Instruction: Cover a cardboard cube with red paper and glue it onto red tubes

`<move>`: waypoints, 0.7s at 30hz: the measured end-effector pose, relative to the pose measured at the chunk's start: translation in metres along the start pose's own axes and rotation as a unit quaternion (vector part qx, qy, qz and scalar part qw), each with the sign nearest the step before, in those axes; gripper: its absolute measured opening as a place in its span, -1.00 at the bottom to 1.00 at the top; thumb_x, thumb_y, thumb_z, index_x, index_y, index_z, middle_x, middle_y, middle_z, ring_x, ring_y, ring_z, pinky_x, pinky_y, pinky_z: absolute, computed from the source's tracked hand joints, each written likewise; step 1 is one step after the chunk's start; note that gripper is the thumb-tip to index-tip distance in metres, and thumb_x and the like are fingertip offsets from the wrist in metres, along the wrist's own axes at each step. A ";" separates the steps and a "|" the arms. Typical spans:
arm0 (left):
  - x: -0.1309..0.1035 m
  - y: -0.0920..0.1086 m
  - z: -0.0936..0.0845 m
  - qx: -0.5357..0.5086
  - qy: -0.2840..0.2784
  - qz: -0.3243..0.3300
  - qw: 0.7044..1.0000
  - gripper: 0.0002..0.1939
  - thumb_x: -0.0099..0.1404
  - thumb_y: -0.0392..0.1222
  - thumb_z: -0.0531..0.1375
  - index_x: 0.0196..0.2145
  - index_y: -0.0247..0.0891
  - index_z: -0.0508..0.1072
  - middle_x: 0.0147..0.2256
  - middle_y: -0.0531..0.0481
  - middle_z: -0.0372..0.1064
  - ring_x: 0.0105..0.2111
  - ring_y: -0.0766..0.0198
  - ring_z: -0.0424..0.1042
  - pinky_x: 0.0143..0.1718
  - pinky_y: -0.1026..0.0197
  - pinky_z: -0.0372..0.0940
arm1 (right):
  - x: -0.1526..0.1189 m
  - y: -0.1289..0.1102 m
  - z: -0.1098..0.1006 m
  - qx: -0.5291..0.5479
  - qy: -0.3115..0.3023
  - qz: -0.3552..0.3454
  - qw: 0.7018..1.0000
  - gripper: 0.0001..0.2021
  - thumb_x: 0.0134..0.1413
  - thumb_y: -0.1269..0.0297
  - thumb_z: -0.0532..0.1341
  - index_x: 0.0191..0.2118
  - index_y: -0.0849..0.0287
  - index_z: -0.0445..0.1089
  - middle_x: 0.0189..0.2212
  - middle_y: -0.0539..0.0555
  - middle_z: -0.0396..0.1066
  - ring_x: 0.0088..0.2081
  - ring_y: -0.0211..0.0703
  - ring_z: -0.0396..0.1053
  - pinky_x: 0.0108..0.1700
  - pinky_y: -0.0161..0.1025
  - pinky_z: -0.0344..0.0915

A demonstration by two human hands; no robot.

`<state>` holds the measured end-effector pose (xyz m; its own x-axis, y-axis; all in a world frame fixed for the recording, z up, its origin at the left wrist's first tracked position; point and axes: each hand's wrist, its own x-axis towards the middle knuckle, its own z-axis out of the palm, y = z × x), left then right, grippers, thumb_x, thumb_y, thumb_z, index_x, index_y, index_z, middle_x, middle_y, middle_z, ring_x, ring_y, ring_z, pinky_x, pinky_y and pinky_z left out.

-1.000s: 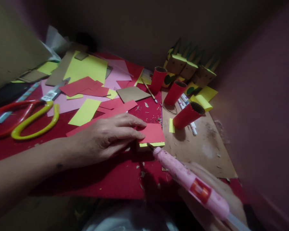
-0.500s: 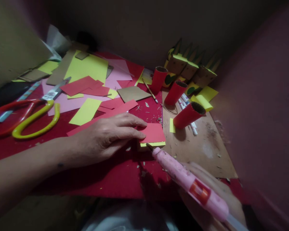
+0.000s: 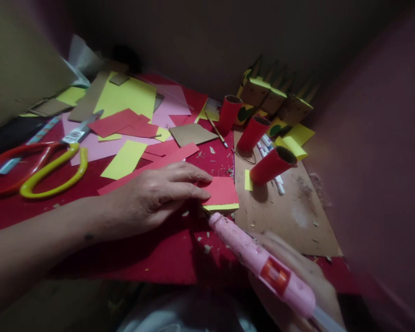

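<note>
A small red-topped piece [image 3: 222, 190] with a yellow strip along its near edge lies on the red table. My left hand [image 3: 155, 196] presses its fingertips on the left part of that piece, fingers stretched out. In my right hand [image 3: 297, 272] is a pink glue gun [image 3: 259, 258], its fingers wrapped round the handle and partly hidden behind it. The gun's dark tip is at the near left corner of the piece, beside the yellow strip.
Three red tubes [image 3: 271, 165] stand on a brown board [image 3: 293, 221] at right. Behind them are boxes [image 3: 275, 99] with green spikes. Scissors [image 3: 51, 161] lie at left, near yellow paper [image 3: 124, 159], red paper [image 3: 114, 122] and cardboard [image 3: 192, 136]. A pencil [image 3: 216, 129] lies behind.
My right hand and the glue gun have moved left, the tip sliding along the yellow strip toward its left end. My left hand stays on the red-topped piece.
</note>
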<state>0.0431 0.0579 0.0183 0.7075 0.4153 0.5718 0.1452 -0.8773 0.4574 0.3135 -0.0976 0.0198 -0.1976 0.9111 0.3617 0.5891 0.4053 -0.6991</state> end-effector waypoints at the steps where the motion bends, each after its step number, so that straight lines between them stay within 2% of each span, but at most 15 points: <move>1: 0.000 0.000 0.000 0.001 0.001 0.000 1.000 -0.71 0.48 -0.42 0.18 0.02 -0.19 0.62 0.12 -0.18 0.58 0.09 0.16 0.57 0.12 0.22 0.46 | 0.000 0.000 0.000 0.001 0.001 0.000 1.000 -0.61 0.31 0.21 0.27 0.20 0.13 0.46 -0.26 0.16 0.58 -0.31 0.07 0.56 -0.33 -0.02 0.57; 5: -0.001 -0.001 0.001 0.006 0.002 0.005 1.000 -0.71 0.48 -0.42 0.18 0.03 -0.18 0.61 0.13 -0.17 0.56 0.10 0.17 0.56 0.12 0.24 0.45 | -0.005 0.002 -0.002 0.001 0.012 -0.003 1.000 -0.60 0.32 0.31 0.26 0.24 0.10 0.43 -0.17 0.20 0.60 -0.24 0.12 0.60 -0.27 0.01 0.59; 10: -0.001 -0.001 0.001 0.011 0.002 0.010 1.000 -0.68 0.49 -0.44 0.14 0.04 -0.18 0.60 0.13 -0.15 0.56 0.11 0.21 0.56 0.14 0.26 0.43 | -0.009 0.004 -0.004 -0.008 0.023 -0.007 1.000 -0.56 0.31 0.26 0.28 0.27 0.09 0.41 -0.04 0.25 0.61 -0.14 0.20 0.62 -0.11 0.11 0.60; 16: -0.001 -0.003 0.000 0.011 0.002 0.013 1.000 -0.67 0.48 -0.44 0.16 0.05 -0.19 0.60 0.13 -0.16 0.56 0.12 0.19 0.56 0.14 0.26 0.44 | -0.001 0.001 -0.001 -0.006 0.010 -0.006 1.000 -0.62 0.34 0.21 0.25 0.21 0.09 0.47 -0.22 0.17 0.62 -0.30 0.08 0.60 -0.30 -0.03 0.58; 21: -0.001 -0.002 -0.001 0.011 -0.006 -0.001 1.000 -0.67 0.47 -0.42 0.19 0.06 -0.15 0.61 0.13 -0.14 0.57 0.10 0.17 0.58 0.11 0.26 0.46 | -0.005 0.000 -0.004 -0.020 0.008 -0.002 1.000 -0.61 0.24 0.27 0.33 0.17 0.09 0.51 -0.23 0.16 0.64 -0.33 0.08 0.59 -0.34 -0.06 0.57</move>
<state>0.0414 0.0594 0.0174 0.7152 0.4146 0.5626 0.1614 -0.8813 0.4442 0.3177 -0.1026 0.0202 -0.1868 0.9084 0.3740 0.6191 0.4045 -0.6732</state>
